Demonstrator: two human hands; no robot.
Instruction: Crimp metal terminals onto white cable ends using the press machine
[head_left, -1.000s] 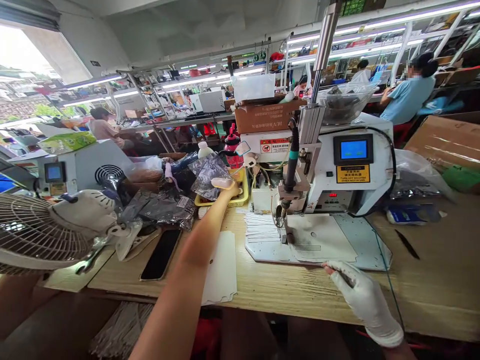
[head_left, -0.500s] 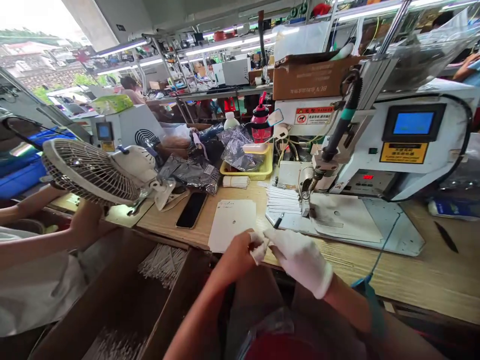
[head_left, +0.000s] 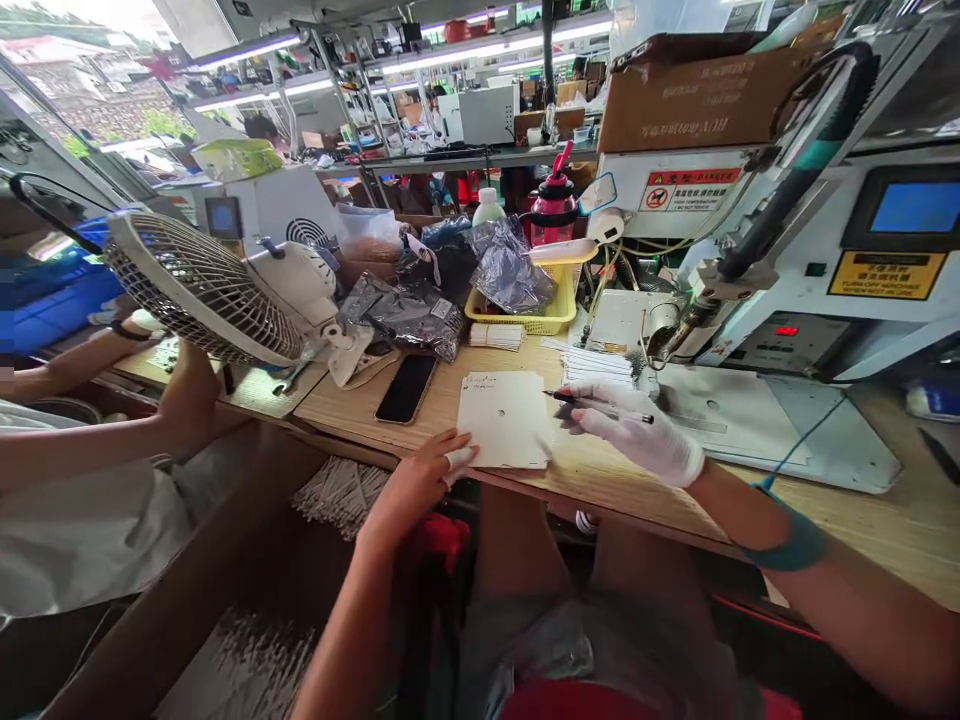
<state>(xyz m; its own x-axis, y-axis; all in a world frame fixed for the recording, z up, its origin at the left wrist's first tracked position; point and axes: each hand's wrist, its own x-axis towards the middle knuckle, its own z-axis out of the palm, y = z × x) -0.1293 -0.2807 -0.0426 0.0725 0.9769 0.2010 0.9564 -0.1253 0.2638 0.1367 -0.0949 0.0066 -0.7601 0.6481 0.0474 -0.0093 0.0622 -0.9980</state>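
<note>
My left hand [head_left: 435, 465], with white wrap on a finger, rests its fingers on the lower left edge of a white card sheet [head_left: 504, 430]. The sheet has a small hole near its middle and handwriting at its top left. My right hand [head_left: 637, 430], in a white glove, holds a dark pen [head_left: 604, 405] just right of the sheet, tip pointing left. Behind that hand lies a stack of white strips [head_left: 596, 367]. A bundle of white strips [head_left: 496, 336] sits behind the sheet.
A phone [head_left: 406, 388] and a fan [head_left: 202, 285] are on the left. Behind stands a yellow basket [head_left: 525, 322] with plastic bags. The machine [head_left: 795, 250] with its white base plate fills the right. A co-worker's arm [head_left: 97, 445] shows at far left.
My hands have moved apart. My left hand has come down onto the sheet's edge, and my right hand has picked up the pen. The view has shifted, bringing the machine closer.
</note>
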